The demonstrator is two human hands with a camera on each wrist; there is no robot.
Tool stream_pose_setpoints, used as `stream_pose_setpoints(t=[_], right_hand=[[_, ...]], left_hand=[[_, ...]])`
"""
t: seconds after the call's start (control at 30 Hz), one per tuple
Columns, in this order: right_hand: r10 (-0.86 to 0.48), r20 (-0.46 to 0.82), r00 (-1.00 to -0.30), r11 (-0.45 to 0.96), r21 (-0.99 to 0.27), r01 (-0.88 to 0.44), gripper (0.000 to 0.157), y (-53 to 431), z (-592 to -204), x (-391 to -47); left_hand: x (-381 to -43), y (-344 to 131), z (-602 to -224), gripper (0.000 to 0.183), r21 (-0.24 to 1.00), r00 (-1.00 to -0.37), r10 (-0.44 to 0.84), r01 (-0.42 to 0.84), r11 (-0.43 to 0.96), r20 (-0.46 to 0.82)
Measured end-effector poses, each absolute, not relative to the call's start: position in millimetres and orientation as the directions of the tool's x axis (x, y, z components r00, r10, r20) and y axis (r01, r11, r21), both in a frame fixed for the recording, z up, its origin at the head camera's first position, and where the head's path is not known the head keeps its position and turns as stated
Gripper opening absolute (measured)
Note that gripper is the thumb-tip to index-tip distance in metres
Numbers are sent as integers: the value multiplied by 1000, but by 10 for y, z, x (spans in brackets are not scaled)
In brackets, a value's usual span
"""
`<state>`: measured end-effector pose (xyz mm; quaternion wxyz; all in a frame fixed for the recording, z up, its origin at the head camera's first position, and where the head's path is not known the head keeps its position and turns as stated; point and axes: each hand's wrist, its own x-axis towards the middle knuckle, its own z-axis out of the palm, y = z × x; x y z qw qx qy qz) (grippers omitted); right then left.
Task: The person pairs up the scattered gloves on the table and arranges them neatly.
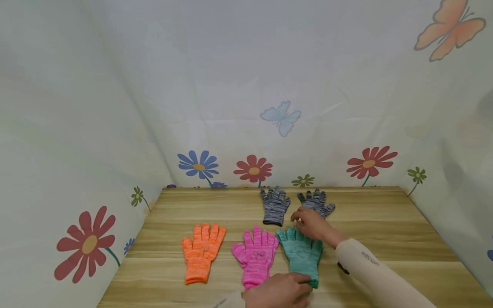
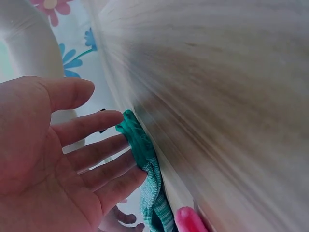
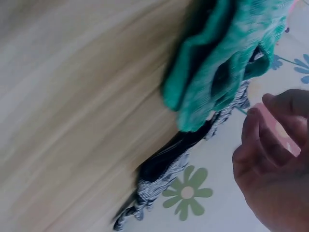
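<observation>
A green knit glove lies on the wooden table, its cuff toward me and its fingers pointing away. My left hand is at the cuff; in the left wrist view its fairly straight fingers touch or nearly touch the green fabric. Over the far end of that glove hovers my right hand, fingers loosely bent. Seen in the right wrist view, this hand holds nothing and stands apart from the green fingers. A pink glove lies just left of the green one, its cuff partly behind my left hand.
An orange glove lies farther left. Two grey-and-black striped gloves lie near the table's back edge, the right one partly covered by my right hand. Flower-printed cloth surrounds the table at the back and sides.
</observation>
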<state>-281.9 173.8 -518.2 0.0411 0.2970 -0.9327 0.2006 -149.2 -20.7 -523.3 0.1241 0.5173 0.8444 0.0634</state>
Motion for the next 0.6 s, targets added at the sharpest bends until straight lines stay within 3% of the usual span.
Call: stream_pose_setpoints(t=[0.27, 0.6], right_hand=[[-579, 28, -815, 766, -324, -555, 26, 1589, -5243, -2790], [-478, 79, -875, 803, -365, -471, 40, 1566, -5263, -2777]], left_hand=[[-1489, -221, -5247, 36, 232, -434, 891, 860, 454, -136], [-1493, -226, -5248, 35, 230, -433, 892, 862, 452, -130]])
